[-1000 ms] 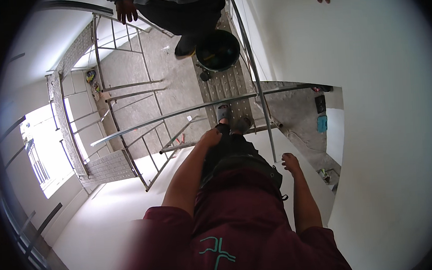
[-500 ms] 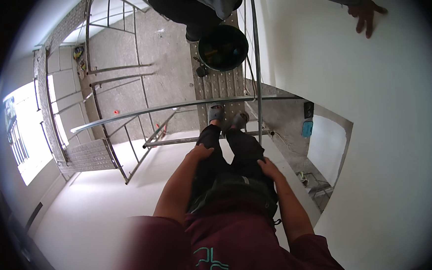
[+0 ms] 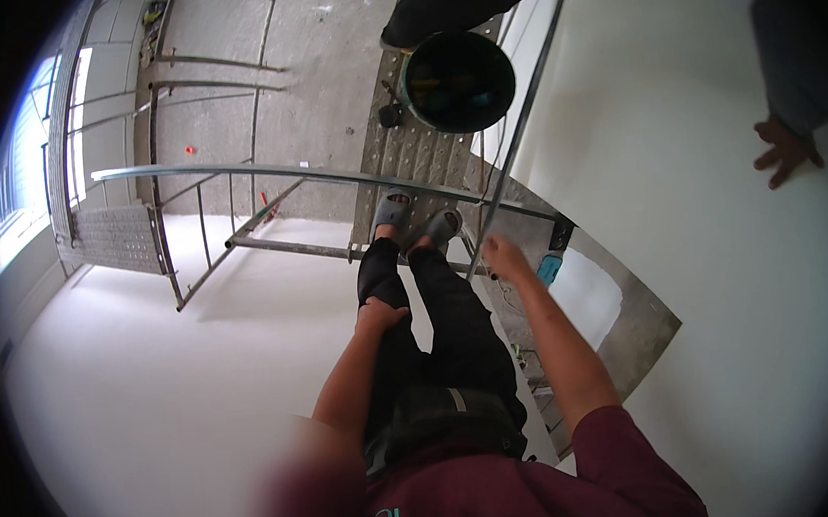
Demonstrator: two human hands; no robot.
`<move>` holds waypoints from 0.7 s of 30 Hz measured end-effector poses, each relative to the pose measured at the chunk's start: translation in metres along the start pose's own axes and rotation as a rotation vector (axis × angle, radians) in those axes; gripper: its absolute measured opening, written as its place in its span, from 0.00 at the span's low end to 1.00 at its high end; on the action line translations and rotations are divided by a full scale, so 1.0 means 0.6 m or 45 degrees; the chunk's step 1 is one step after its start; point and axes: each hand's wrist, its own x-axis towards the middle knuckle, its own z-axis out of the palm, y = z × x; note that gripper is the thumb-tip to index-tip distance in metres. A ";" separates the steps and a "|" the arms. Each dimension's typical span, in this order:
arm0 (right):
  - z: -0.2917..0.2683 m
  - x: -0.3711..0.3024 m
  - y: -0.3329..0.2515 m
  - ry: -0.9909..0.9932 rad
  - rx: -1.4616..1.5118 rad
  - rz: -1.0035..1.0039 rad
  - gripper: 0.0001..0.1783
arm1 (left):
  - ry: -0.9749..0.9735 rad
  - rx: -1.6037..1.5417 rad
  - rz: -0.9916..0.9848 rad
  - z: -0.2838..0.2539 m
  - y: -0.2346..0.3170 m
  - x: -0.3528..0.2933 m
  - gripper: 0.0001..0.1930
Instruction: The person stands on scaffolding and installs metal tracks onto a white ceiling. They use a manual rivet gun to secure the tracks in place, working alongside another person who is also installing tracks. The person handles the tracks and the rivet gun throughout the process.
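Metal pole (image 3: 506, 172), thin, grey: slants beside a dark bucket (image 3: 457, 85), crossing a long rail (image 3: 333, 175); lower part just left of the right hand (image 3: 500, 259). Right hand: fingers curled inward; whether they touch or grip the pole cannot be told. Left hand (image 3: 380, 316): relaxed, thumb out to the side, resting on black trousers (image 3: 456, 322), well apart from the pole. Bucket: on perforated platform (image 3: 427, 153), beyond the sandals (image 3: 442, 224).
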 end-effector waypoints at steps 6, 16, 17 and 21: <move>-0.018 0.159 -0.106 0.206 0.057 -0.342 0.19 | 0.253 -0.157 -0.090 0.014 -0.010 0.001 0.48; -0.084 0.526 -0.224 0.752 -0.194 -0.664 0.15 | 0.357 -0.204 -0.131 -0.058 -0.063 0.020 0.35; -0.099 0.564 -0.240 0.785 -0.257 -0.659 0.15 | 0.371 -0.208 -0.132 -0.073 -0.057 0.024 0.34; -0.101 0.700 -0.254 0.663 -0.611 -0.474 0.16 | 0.373 -0.215 -0.156 -0.099 -0.058 0.028 0.34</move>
